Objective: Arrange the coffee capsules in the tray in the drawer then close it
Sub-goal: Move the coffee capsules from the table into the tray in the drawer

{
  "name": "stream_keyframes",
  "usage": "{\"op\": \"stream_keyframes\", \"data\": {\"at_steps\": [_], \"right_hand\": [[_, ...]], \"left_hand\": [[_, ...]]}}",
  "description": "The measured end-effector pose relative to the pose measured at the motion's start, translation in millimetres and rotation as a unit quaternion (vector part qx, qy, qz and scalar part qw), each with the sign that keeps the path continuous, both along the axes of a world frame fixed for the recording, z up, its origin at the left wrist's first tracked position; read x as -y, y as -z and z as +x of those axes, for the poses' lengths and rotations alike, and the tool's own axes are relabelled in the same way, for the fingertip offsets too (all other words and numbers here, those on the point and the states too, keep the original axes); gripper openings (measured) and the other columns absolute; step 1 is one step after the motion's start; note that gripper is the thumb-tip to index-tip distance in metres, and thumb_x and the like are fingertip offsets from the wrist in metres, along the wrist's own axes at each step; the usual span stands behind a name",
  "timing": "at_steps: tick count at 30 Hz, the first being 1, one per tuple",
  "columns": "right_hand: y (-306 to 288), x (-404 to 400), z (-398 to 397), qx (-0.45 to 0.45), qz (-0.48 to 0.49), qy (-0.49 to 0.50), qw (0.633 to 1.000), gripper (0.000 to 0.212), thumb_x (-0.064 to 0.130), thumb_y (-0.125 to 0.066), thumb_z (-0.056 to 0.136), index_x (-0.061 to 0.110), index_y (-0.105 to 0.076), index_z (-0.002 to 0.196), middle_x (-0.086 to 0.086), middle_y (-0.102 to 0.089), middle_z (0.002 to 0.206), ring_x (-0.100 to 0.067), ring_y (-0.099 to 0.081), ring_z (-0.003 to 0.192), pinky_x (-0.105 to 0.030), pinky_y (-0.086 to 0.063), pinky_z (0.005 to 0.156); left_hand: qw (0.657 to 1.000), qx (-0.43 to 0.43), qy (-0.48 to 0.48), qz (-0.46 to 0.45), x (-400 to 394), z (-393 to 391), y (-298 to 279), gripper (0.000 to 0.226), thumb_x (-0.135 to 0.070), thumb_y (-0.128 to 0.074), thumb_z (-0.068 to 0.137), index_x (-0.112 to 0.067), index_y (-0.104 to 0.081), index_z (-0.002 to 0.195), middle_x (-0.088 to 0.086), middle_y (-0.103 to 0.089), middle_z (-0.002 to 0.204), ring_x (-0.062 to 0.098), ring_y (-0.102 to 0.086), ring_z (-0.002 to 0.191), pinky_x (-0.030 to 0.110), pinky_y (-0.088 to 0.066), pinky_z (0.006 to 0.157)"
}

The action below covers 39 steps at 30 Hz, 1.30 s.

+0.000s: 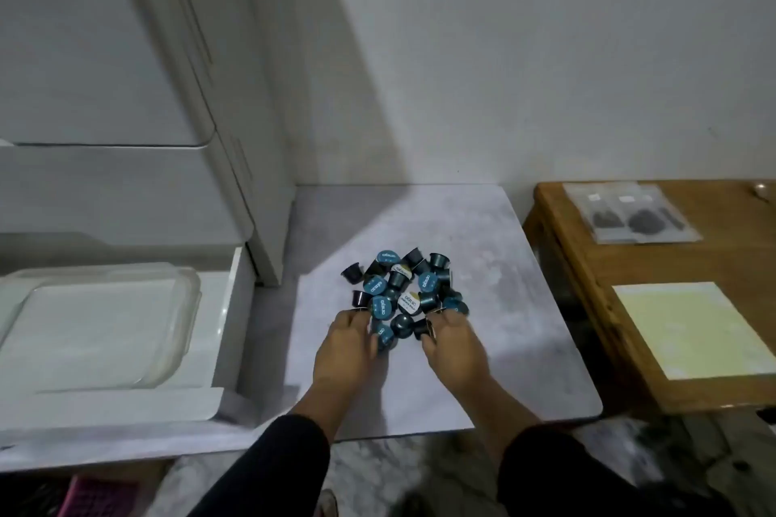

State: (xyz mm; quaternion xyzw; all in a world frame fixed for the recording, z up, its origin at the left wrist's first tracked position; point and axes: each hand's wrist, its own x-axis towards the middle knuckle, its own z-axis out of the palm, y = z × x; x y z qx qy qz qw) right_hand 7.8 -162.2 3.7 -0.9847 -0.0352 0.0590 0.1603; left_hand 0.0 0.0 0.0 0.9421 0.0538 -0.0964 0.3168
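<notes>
We reach both hands into the coffee capsules (pixel 401 295) heaped on the grey table (pixel 495 306).
Our left hand (pixel 346 344) and right hand (pixel 451 342) lie palm down with curled fingers at the heap's near edge; whether they pinch a capsule we cannot tell. At left, the open drawer (pixel 229 332) holds a clear tray (pixel 184 306); a wooden table (pixel 588 294) stands at right.

The heap of coffee capsules (pixel 403 294) lies on the tabletop (pixel 504 327) directly before me. My left hand (pixel 346 348) and right hand (pixel 451 344) sit at its near edge, one on each side. To the left the drawer (pixel 226 306) stands open with the tray (pixel 100 327) in it, below the cabinet (pixel 105 55). To the right stands a wooden table (pixel 588 285), carrying a sheet (pixel 697 327) near me and a plastic packet (pixel 630 212) behind it.
</notes>
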Motion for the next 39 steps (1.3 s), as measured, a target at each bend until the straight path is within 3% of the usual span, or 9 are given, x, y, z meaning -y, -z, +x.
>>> {"op": "stream_keyframes", "data": {"at_steps": [6,11,16,20,22,26,34,36,39], "right_hand": [[18.3,-0.3,4.4,0.060,0.052,0.025,0.997,0.019,0.008,-0.067,0.076,0.002,-0.067,0.094,-0.018,-0.064,0.093,-0.036,-0.060,0.090,-0.036,-0.052,0.072],[25.5,-3.7,1.4,0.099,0.061,0.009,0.993,0.021,0.006,-0.076,0.066,0.008,-0.071,0.086,-0.011,-0.065,0.080,-0.030,-0.064,0.075,-0.028,-0.053,0.058],[36.4,-8.1,-9.5,0.079,0.098,0.000,0.992,0.021,0.011,-0.075,0.070,0.013,-0.070,0.090,-0.011,-0.061,0.085,-0.029,-0.059,0.075,-0.029,-0.051,0.060],[32.9,-7.6,-8.9,0.046,0.120,0.013,0.992,0.020,0.015,-0.070,0.078,0.010,-0.071,0.097,-0.015,-0.062,0.106,-0.034,-0.060,0.094,-0.031,-0.049,0.078],[27.8,-5.0,-5.1,0.023,0.134,0.007,0.991,0.018,0.012,-0.064,0.083,0.007,-0.071,0.099,-0.015,-0.062,0.111,-0.031,-0.059,0.099,-0.024,-0.042,0.082],[19.2,-3.4,2.1,0.021,0.204,0.037,0.978,0.016,-0.002,-0.062,0.080,0.002,-0.073,0.089,-0.017,-0.068,0.095,-0.028,-0.063,0.088,-0.012,-0.034,0.075],[2.6,-2.2,19.4,-0.042,0.310,0.136,0.940,0.018,-0.002,-0.059,0.083,0.004,-0.073,0.092,-0.010,-0.072,0.094,-0.016,-0.064,0.083,0.002,-0.041,0.061],[-8.3,-1.2,24.7,-0.055,0.352,0.155,0.921,0.017,-0.001,-0.060,0.082,0.006,-0.074,0.091,-0.010,-0.072,0.092,-0.016,-0.064,0.080,-0.004,-0.047,0.064],[-30.2,-3.4,34.5,-0.055,0.409,0.179,0.893,0.019,0.000,-0.062,0.081,0.013,-0.075,0.085,-0.006,-0.073,0.085,-0.023,-0.068,0.081,-0.033,-0.057,0.078]], "left_hand": [[0.999,0.015,-0.023,-0.017,10.5,-2.8,13.0,0.036,-0.028,-0.054,0.089,-0.022,-0.053,0.124,0.006,-0.049,0.120,0.027,-0.058,0.102,0.032,-0.049,0.084],[0.995,0.026,-0.068,-0.066,14.3,-4.6,19.8,0.030,-0.020,-0.056,0.089,-0.019,-0.059,0.119,0.010,-0.053,0.118,0.027,-0.060,0.100,0.024,-0.042,0.086],[0.987,0.044,-0.103,-0.111,15.0,-9.9,23.0,0.029,-0.013,-0.059,0.087,-0.019,-0.064,0.115,0.010,-0.061,0.114,0.022,-0.059,0.102,0.012,-0.032,0.086],[0.980,0.043,-0.133,-0.140,16.0,-10.6,24.5,0.029,-0.010,-0.060,0.086,-0.019,-0.067,0.112,0.007,-0.065,0.112,0.019,-0.061,0.102,0.009,-0.033,0.087],[0.974,0.035,-0.152,-0.164,17.0,-9.4,24.0,0.030,-0.006,-0.061,0.085,-0.019,-0.069,0.111,0.006,-0.067,0.111,0.017,-0.062,0.099,0.005,-0.032,0.084],[0.960,0.018,-0.190,-0.207,18.0,-8.9,21.9,0.028,-0.002,-0.059,0.084,-0.018,-0.072,0.104,0.004,-0.071,0.106,0.010,-0.061,0.091,0.002,-0.032,0.078],[0.934,0.012,-0.252,-0.252,15.7,-6.3,9.4,0.023,-0.004,-0.057,0.086,-0.017,-0.075,0.094,0.006,-0.070,0.106,0.010,-0.057,0.089,0.014,-0.041,0.084],[0.928,0.019,-0.257,-0.270,12.8,-2.8,1.6,0.022,-0.005,-0.059,0.086,-0.018,-0.075,0.093,0.006,-0.071,0.104,0.013,-0.060,0.091,0.021,-0.045,0.089],[0.914,0.030,-0.263,-0.306,7.4,7.2,-18.9,0.020,-0.006,-0.060,0.085,-0.019,-0.075,0.090,0.004,-0.072,0.101,0.017,-0.064,0.094,0.024,-0.049,0.086]]}}
